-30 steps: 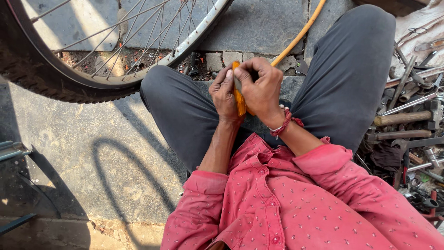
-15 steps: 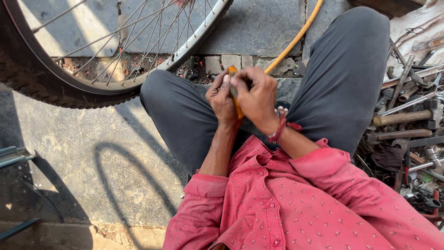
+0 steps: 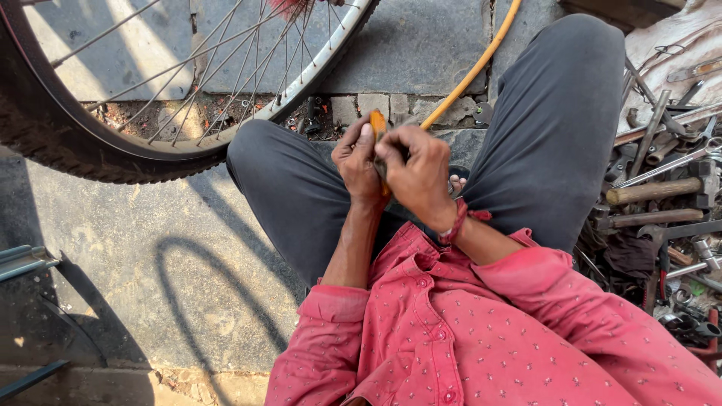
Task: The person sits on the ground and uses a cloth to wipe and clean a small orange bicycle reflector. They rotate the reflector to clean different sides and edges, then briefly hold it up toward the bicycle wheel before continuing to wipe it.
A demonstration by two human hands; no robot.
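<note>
Since the earlier frames both hands have crept a little upward between the knees, nearer the bicycle wheel [image 3: 150, 90], and the orange tube end now pokes up above the thumbs instead of lying mostly hidden under them. Left hand [image 3: 359, 162] is closed round the orange tube [image 3: 377, 124], thumb pressed against its side. Right hand [image 3: 417, 174] is curled shut over the same tube just beside the left, fingers folded down, a red thread band [image 3: 456, 223] on its wrist. From the hands the tube runs away up and to the right, beyond the wheel's rim, across the grey paving [image 3: 421, 45]. Well to the right of the wheel, past the right knee, lies a heap of metal tools [image 3: 662, 188], among them wooden-handled hammers.
</note>
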